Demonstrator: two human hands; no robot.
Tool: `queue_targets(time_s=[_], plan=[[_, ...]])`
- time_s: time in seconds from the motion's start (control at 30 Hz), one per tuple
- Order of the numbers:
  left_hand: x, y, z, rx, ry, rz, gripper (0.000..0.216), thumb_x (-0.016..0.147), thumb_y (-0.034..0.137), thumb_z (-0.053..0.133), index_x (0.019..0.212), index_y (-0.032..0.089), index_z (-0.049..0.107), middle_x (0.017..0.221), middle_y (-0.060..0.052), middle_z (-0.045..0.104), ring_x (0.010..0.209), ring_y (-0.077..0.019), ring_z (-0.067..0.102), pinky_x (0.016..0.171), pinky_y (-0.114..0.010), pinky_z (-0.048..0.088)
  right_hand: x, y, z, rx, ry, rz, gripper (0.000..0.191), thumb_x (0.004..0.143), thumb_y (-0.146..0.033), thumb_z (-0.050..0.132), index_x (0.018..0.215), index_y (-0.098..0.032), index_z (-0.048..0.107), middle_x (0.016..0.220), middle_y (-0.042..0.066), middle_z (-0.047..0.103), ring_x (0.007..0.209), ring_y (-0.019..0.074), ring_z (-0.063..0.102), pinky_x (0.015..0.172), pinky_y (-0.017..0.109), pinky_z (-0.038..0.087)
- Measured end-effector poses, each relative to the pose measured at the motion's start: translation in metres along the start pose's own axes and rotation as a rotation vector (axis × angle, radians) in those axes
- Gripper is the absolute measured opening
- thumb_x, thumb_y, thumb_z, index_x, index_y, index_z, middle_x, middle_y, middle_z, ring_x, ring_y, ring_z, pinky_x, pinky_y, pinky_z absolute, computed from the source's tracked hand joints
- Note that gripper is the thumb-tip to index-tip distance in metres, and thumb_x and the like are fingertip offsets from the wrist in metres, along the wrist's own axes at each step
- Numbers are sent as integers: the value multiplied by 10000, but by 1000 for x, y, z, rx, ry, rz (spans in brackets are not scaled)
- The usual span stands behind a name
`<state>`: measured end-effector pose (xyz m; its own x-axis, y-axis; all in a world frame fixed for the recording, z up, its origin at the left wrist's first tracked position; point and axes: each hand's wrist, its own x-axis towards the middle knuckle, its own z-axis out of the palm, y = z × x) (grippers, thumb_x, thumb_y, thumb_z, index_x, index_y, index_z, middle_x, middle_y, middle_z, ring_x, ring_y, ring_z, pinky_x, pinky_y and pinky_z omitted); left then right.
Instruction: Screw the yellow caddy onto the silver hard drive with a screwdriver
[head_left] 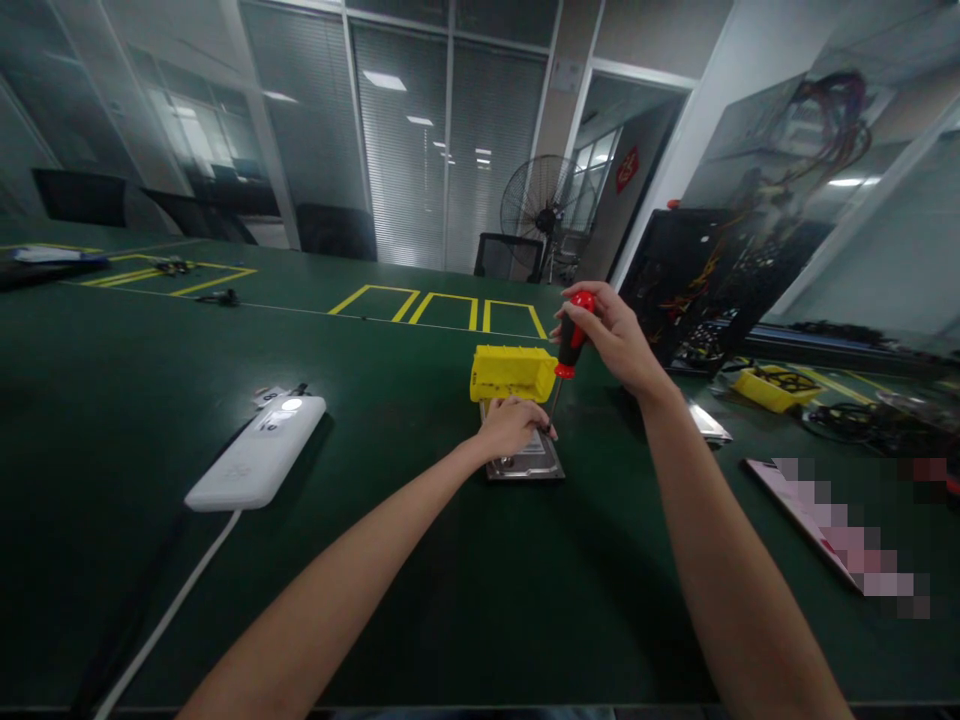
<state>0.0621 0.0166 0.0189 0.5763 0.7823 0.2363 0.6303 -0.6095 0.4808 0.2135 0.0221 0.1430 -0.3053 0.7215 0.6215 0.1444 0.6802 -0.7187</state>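
A silver hard drive [536, 464] lies flat on the green table in front of me. My left hand [512, 428] rests over its upper part with the fingers bent toward its right edge, holding it down. Something small and dark shows at those fingertips, too small to name. My right hand [606, 335] is closed around the red and black handle of a screwdriver [573, 342]. The screwdriver stands nearly upright, its shaft pointing down at the drive's right edge beside my left fingers. Whether its tip touches a screw is hidden. Directly behind the drive sits a yellow bin [514, 373].
To the left lies a white power bank [259, 450] with a white cable. An open computer case [697, 290] with loose wires stands at the right. Near it are another yellow bin [776, 388], a silver drive [709, 424] and a pink-edged phone-like slab [806, 520].
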Motion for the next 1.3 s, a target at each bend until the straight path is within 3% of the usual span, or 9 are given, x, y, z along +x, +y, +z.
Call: queue_targets(time_s=[0.37,0.57,1.3], plan=[[-1,4,-4,27,-26,-18,362,840,110,365,952,263,673,1193,53,615,1147,-221,470,926,-399,311,2,3,1,-16,25,-9,252,782,-350,641,991,-243,550,865,-11,563,664,108,632,643,256,574],[-1,4,-5,41,-52,-19,301,895,199,380,1000,259,656,1218,34,603,1173,-236,454,938,-424,320,1,2,0,-14,39,-9,253,787,-379,631,987,-244,554,871,-4,569,656,107,634,639,259,577],[0,2,-3,5,-20,-14,256,892,243,427,947,289,672,1155,54,629,1134,-243,470,943,-439,303,1,9,-5,25,95,17,286,779,-414,634,990,-238,555,815,-15,557,623,94,613,629,256,576]])
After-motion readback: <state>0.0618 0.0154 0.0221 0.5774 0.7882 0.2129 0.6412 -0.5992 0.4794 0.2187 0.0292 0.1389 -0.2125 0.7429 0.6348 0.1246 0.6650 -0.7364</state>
